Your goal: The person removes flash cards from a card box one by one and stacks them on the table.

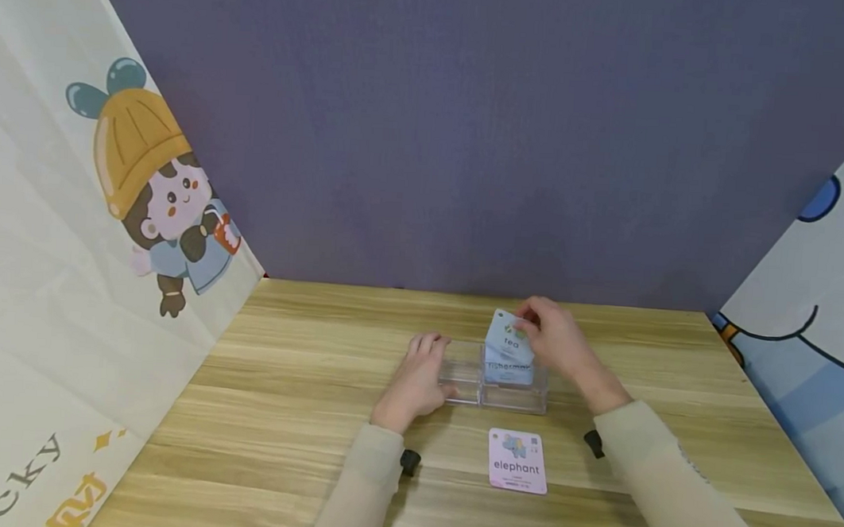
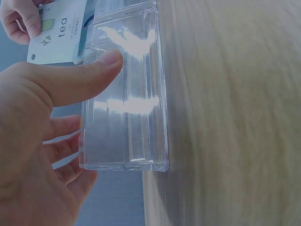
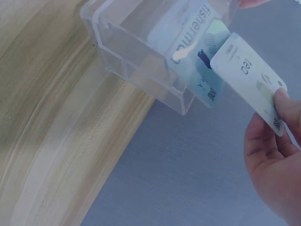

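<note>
A clear plastic card holder (image 1: 515, 399) with side-by-side compartments stands on the table. My left hand (image 1: 416, 381) grips its left end, thumb (image 2: 87, 81) at the front and fingers behind. My right hand (image 1: 559, 342) pinches the corner of a pale "tea" card (image 3: 247, 77) between thumb and fingers. This card is tilted above the right compartment, its lower edge in front of the top of a blue "fisherman" card (image 3: 193, 40). The fisherman card stands inside that compartment. Toward me lies a pink "elephant" card (image 1: 517, 460), face up and touched by neither hand.
The wood-grain table (image 1: 276, 447) meets a blue-grey wall panel (image 1: 471, 139) at its back edge. A white cartoon-printed sheet (image 1: 48, 292) flanks it on the left, another printed panel (image 1: 813, 316) on the right. Small black pieces (image 1: 594, 444) sit by each wrist.
</note>
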### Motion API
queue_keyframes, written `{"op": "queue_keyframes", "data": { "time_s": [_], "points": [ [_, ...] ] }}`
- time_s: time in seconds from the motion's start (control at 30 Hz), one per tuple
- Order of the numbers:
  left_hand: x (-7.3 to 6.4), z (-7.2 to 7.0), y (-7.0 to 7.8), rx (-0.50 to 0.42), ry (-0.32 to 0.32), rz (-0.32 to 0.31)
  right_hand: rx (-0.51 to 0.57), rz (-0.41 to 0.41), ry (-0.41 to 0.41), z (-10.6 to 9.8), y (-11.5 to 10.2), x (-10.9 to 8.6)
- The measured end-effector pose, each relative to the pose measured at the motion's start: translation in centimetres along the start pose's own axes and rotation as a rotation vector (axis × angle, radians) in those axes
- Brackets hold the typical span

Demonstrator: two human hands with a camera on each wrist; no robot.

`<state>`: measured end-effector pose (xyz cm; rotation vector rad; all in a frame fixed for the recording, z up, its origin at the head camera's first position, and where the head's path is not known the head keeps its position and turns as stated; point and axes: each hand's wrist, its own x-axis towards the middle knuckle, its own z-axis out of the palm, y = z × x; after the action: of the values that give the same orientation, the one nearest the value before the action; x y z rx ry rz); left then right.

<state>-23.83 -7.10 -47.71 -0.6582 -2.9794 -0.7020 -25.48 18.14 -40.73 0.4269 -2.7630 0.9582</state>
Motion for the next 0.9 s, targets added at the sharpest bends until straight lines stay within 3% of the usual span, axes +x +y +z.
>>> {"op": "queue_keyframes", "data": {
  "time_s": [0.6, 0.9],
  "points": [
    [0.12, 0.17, -0.11, -0.009, 0.011, 0.01, 0.118, 0.021, -0.07, -0.72, 0.16, -0.57],
    [0.1, 0.2, -0.08, -0.011, 0.013, 0.008, 0.158, -0.015, -0.031, -0.86, 0.19, -0.72]
  ]
}}
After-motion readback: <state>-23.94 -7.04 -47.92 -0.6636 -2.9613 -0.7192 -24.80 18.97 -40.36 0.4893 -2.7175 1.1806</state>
